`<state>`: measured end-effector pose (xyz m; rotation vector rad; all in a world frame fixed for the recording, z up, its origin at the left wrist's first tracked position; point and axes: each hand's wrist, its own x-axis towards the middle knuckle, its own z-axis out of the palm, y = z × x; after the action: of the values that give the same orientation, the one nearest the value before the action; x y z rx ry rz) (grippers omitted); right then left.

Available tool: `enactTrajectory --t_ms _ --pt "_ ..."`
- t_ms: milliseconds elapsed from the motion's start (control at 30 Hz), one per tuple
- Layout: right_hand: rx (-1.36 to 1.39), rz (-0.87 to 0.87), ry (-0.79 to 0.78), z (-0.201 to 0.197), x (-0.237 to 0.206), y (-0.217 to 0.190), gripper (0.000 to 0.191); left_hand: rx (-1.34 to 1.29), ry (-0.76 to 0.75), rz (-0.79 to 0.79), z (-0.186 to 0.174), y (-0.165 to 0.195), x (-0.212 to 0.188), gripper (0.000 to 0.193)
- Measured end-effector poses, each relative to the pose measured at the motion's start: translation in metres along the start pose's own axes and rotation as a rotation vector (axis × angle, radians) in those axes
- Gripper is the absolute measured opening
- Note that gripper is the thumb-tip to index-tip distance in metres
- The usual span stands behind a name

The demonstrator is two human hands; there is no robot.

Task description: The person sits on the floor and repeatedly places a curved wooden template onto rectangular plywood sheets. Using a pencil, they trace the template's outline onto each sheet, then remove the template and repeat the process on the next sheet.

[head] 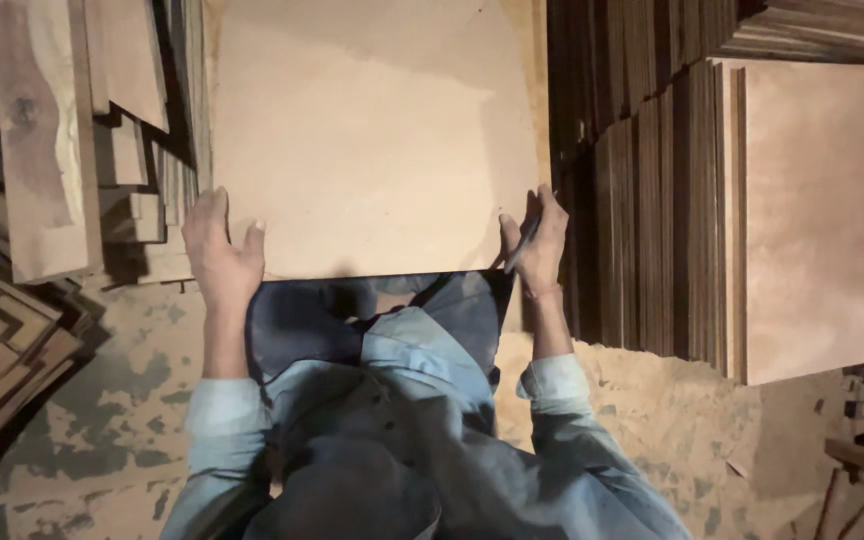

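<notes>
Two bare hands grip the near edge of a pale plywood sheet (372,140), which fills the view from centre up to 12 o'clock; the left hand (220,258) clamps the corner at 9 o'clock, thumb spread on the face, other fingers curled round the side edge; the right hand (537,245) presses the corner at 3 o'clock, fingers together and pointing up along the edge, a thin dark pencil-like stick (524,245) pinched among them; whether those fingers wrap under the sheet I cannot tell; stacked boards (652,220) stand on edge at 3 o'clock; loose planks (42,150) lie at 9 o'clock; sawdust (642,400) covers the floor at 4 o'clock.
</notes>
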<state>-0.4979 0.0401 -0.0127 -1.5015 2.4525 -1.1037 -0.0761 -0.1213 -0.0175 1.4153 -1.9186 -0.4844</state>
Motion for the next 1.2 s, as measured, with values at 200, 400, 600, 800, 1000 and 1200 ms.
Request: enactTrajectory --t_ms 200,400,600,800,1000,1200 --pt "0.196 0.103 0.096 0.013 0.017 0.003 0.069 -0.084 0.091 -0.053 0.006 -0.003 0.012 0.051" --pt "0.178 0.181 0.144 0.017 0.008 -0.002 0.066 -0.11 0.142 -0.14 0.006 0.002 0.005 0.049" --pt "0.21 0.196 0.161 0.013 0.008 -0.009 0.064 -0.096 0.202 -0.112 0.013 -0.001 -0.001 0.042" --pt "0.133 0.134 0.103 0.001 0.002 -0.003 0.071 0.062 0.074 0.042 0.012 0.003 -0.006 0.051" --pt "0.082 0.028 0.063 -0.009 -0.023 -0.01 0.08 0.242 -0.108 0.163 0.007 0.039 -0.027 0.084" --pt "-0.008 -0.122 -0.107 -0.029 -0.027 -0.012 0.097 0.317 -0.215 0.206 0.023 0.056 -0.044 0.092"
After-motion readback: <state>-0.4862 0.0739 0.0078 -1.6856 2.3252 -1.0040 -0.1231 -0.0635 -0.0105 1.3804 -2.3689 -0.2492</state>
